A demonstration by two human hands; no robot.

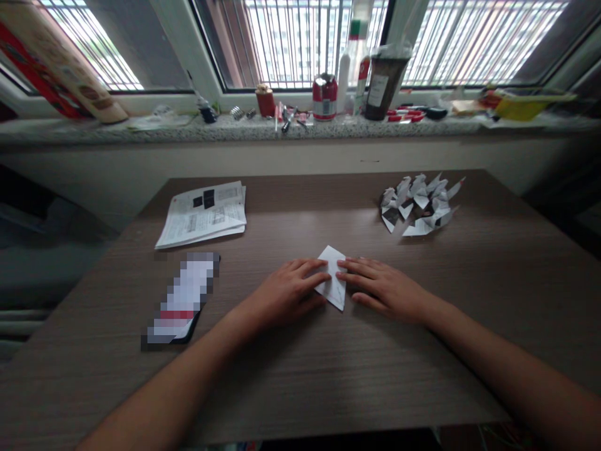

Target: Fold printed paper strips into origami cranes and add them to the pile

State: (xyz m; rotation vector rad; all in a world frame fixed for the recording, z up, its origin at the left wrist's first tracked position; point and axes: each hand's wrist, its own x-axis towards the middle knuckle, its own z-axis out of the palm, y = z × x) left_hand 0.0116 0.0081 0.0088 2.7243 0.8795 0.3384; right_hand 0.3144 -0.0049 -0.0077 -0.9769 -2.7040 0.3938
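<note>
A small folded piece of white paper [334,289], kite-like in outline, lies flat in the middle of the table. From the left, the fingertips of my left hand [293,288] press on its edge, the fingers stretched out. My right hand [385,285] rests on the opposite side, its outstretched fingertips touching the paper's right edge. Both palms face down, and neither hand grasps the paper. Farther back on the right, several folded paper cranes [421,203] are grouped in a rough ring.
A stack of printed sheets [204,216] lies at the back left of the brown table [300,382]. Nearer me is a phone [183,300] with a blurred screen. Behind the table, the stone windowsill [178,133] carries a red can [325,98], a dark drink cup [381,84] and a yellow container [521,106].
</note>
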